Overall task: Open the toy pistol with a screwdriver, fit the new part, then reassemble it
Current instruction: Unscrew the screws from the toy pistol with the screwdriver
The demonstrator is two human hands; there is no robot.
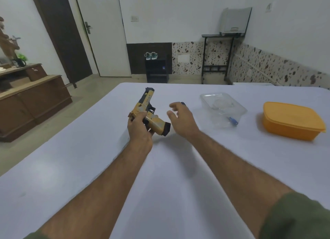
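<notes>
A: Grip status?
B: Left hand (138, 130) clasps the tan-and-black plastic toy pistol (149, 112) above the white table (89, 158), barrel pointing away.
A: Other hand?
B: Right hand (182, 119), just beside the pistol's butt, fingers spread, holding nothing.

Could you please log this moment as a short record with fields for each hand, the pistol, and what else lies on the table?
left hand: grips the toy pistol above the table
right hand: open, fingers spread, holds nothing
pistol state: whole, muzzle pointing away
dark blue object: just beyond the right hand, mostly hidden
clear container: open
plastic bag: holds a blue part
orange box: lid on
</notes>
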